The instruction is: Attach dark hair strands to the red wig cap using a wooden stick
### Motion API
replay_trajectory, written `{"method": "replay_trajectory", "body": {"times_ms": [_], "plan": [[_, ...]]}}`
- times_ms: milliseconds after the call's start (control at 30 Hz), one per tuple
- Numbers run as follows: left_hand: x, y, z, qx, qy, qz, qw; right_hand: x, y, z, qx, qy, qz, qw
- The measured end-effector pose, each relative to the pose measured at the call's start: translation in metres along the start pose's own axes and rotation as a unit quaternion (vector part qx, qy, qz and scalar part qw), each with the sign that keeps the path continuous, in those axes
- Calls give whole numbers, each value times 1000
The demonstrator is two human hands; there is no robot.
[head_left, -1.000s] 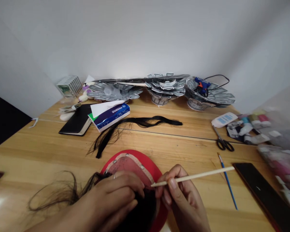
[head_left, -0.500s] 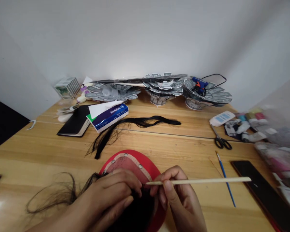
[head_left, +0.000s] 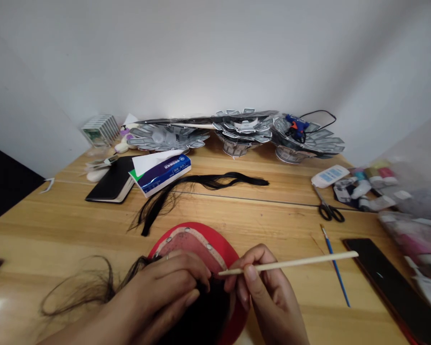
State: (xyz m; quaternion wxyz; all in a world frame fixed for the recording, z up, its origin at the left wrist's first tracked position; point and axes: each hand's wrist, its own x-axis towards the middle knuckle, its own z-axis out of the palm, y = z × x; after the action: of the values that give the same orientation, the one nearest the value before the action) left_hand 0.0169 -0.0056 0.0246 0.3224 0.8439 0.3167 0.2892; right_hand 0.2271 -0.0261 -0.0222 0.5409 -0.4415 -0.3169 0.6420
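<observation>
My left hand [head_left: 165,292] presses down on dark hair [head_left: 204,321] lying over a red rounded form [head_left: 219,242] with a pinkish lace edge held by pins. Its fingers are curled onto the hair. My right hand [head_left: 266,292] pinches a thin pale wooden stick [head_left: 290,263], whose tip touches the lace edge beside my left fingertips. Loose strands of black hair [head_left: 79,287] trail off to the left of the form.
A long black hair bundle [head_left: 201,184] lies across the wooden table [head_left: 273,211]. Behind it are a tissue pack [head_left: 161,170], a black notebook [head_left: 109,184] and card-made bowls [head_left: 244,129]. Scissors [head_left: 328,208], a blue paintbrush [head_left: 335,273], a black slab [head_left: 388,282] and paint bottles [head_left: 373,187] sit right.
The stick's far end dipped level half a second ago and has tilted up again; its tip stays at the lace edge. My left hand has hardly moved.
</observation>
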Motion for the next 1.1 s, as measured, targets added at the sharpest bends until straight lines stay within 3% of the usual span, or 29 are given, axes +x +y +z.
{"method": "replay_trajectory", "body": {"times_ms": [367, 1100], "plan": [[1, 3, 2, 2, -7, 9, 1000, 3, 0, 0, -4, 10, 12, 1000], [0, 2, 2, 10, -38, 11, 999, -4, 4, 5, -56, 69, -55, 995]]}}
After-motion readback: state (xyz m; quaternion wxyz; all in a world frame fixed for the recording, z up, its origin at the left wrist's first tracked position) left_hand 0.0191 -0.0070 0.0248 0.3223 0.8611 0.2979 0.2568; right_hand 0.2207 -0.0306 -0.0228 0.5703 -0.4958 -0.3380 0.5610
